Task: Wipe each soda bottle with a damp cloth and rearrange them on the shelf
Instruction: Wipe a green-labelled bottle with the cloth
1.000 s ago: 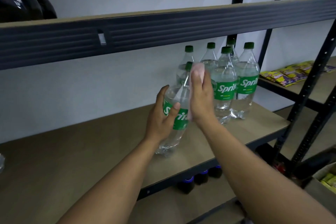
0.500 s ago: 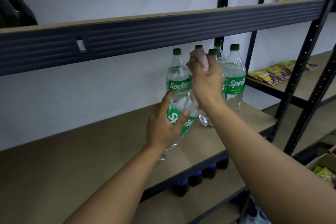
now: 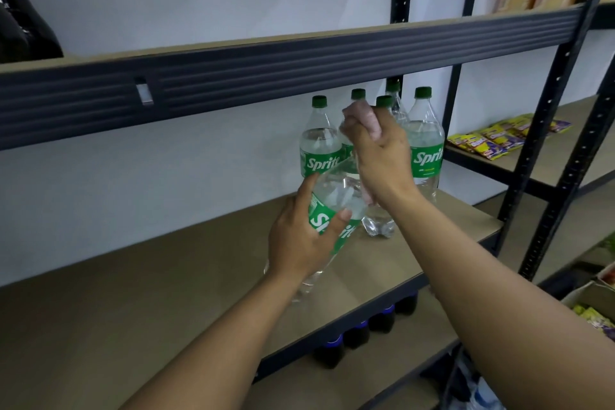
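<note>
Here, open shelf (image 3: 149,293) runs leftward, its front edge beneath your forearms. Five standing bottles (image 3: 321,143) cluster at back right; a sixth, tilted bottle (image 3: 339,190) leans before them. Your left hand (image 3: 299,243) grips its label; your right hand (image 3: 382,156) wraps a pink cloth (image 3: 361,113) round its neck.

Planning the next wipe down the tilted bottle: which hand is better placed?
Likely the right hand: it holds the pink cloth at the neck of the bottle, while the left hand grips its label.
</note>
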Available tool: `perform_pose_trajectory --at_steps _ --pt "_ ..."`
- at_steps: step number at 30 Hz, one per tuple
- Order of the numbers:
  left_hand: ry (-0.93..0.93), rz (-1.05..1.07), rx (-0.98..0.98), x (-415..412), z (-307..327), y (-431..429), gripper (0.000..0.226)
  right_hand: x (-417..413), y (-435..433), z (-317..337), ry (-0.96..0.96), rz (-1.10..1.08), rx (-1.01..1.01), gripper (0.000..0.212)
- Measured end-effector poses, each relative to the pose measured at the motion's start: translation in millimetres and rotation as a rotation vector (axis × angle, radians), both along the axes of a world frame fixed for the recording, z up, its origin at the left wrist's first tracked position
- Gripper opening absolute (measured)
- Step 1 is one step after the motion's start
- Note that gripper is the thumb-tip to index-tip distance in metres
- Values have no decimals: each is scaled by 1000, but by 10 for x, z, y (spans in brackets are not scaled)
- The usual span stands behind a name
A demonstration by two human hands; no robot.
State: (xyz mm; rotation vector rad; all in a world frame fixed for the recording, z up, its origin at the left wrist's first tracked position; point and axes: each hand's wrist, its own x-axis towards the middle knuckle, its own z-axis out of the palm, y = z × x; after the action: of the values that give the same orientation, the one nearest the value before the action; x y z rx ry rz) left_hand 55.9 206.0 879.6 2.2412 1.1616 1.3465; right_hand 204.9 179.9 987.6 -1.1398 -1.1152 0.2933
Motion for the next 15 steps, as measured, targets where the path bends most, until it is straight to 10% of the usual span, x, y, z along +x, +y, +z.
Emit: perform_pose_trajectory --at_steps 4,15 --pt "-50 -231 -158 -140 74 176 68 55 -9 -20 -68 98 87 9" --pt "26 -27 -77 21 45 55 87 91 104 -23 -85 -12 -8 13"
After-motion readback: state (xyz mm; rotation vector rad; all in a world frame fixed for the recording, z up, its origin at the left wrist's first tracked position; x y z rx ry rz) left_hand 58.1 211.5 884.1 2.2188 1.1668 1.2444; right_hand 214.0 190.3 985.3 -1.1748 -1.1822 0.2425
